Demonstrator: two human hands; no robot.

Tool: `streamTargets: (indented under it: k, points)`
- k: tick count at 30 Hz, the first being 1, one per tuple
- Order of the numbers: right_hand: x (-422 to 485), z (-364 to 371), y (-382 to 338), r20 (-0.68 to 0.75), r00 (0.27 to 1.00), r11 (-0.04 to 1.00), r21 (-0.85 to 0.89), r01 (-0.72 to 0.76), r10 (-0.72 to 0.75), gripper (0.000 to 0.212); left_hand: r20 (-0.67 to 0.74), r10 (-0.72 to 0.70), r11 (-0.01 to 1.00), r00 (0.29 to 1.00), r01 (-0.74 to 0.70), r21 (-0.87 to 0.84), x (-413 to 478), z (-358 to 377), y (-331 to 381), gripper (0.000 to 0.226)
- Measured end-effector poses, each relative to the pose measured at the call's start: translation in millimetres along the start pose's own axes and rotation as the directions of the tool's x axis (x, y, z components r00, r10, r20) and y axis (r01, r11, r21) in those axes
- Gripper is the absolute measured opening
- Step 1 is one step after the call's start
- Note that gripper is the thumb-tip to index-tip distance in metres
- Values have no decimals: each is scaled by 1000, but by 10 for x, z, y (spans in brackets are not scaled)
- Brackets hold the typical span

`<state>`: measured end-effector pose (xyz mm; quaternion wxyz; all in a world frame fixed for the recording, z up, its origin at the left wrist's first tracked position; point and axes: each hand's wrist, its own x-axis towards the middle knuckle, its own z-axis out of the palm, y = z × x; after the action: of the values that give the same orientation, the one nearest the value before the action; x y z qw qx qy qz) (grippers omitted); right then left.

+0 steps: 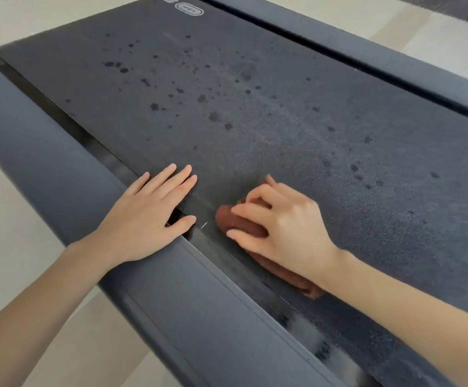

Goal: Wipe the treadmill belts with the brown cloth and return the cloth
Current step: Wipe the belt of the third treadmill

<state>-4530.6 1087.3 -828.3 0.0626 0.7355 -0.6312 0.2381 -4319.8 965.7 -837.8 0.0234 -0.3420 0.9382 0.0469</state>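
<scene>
- We see the right hand (pixel 283 222) clenched on the brown cloth (pixel 244 226). The fingers and thumb are curled into the fabric and press it down.
- The brown cloth is bunched under that hand and lies on the treadmill belt (pixel 255 107), at the belt's near left edge. One fold pokes out by the fingertips and another trails back under the wrist.
- The left hand (pixel 146 219) is released and flat, fingers straight and a little spread. The palm is on the left side rail (pixel 46 152), the fingertips reach over onto the belt edge, and the thumb crosses the gap between rail and belt.
- The two hands are near each other but not touching.
- The belt is dark and textured, with dark wet-looking spots (pixel 213 115) scattered over the middle and right. None show right around the cloth.
- There is a white logo (pixel 191 8) at the far end of the belt, partly cut off.
- The right side rail (pixel 367 60) runs along the far side.
- A pale floor (pixel 4 219) shows on both sides of the treadmill.
</scene>
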Motion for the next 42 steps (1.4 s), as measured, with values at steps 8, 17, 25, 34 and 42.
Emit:
streamTargets:
  k: [8,17,25,34,42]
  points:
    - [510,-134,1241,-135,878,847,-233,-478,459,32,3,-8,1000,1000,8,11,-11,-6,10,75]
    - [408,172,144,70,997,999,48,24,-27,30,62,-11,1000,998,12,-5,5,-101,57,74]
    - [337,-285,1448,-31,946,930,-174,-324,323,32,39,70,987,997,-63,-147,126,-102,-212,71]
    - [976,543,-118,-35,984,983,-55,-177,176,25,-28,30,985,999,-35,-169,639,-168,-1040,68]
    - [1334,430,658,-97,920,897,-204,-391,379,27,37,179,981,983,-175,-80,791,-201,-1667,72]
